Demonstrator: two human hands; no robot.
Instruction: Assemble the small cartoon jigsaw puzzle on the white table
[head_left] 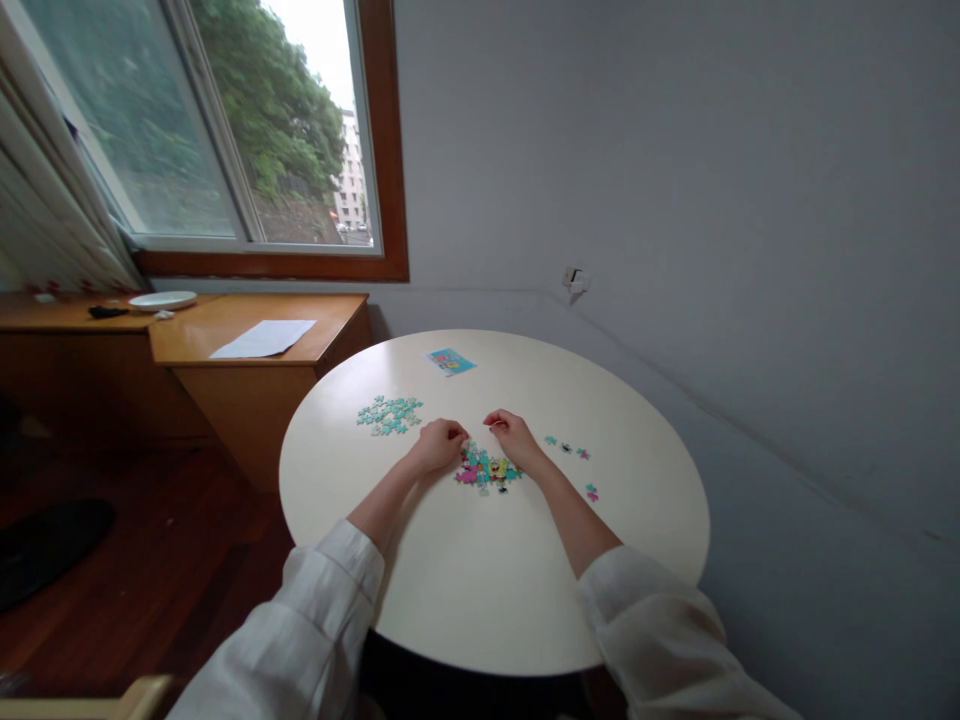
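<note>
A small, partly assembled colourful jigsaw [486, 469] lies near the middle of a round cream table [450, 590]. My left hand [439, 443] rests at its upper left edge with the fingers curled. My right hand [510, 430] sits at its upper right, fingers pinched on a small piece I can barely make out. A cluster of loose teal pieces [390, 414] lies to the left of my left hand. A few stray pieces [568, 447] lie to the right, with one more piece [592, 492] nearer me.
A small blue picture card [451, 361] lies at the table's far side. A wooden desk [247, 375] stands at left under the window, bearing a white sheet [264, 338] and a white plate [162, 300]. Grey walls close in behind and right.
</note>
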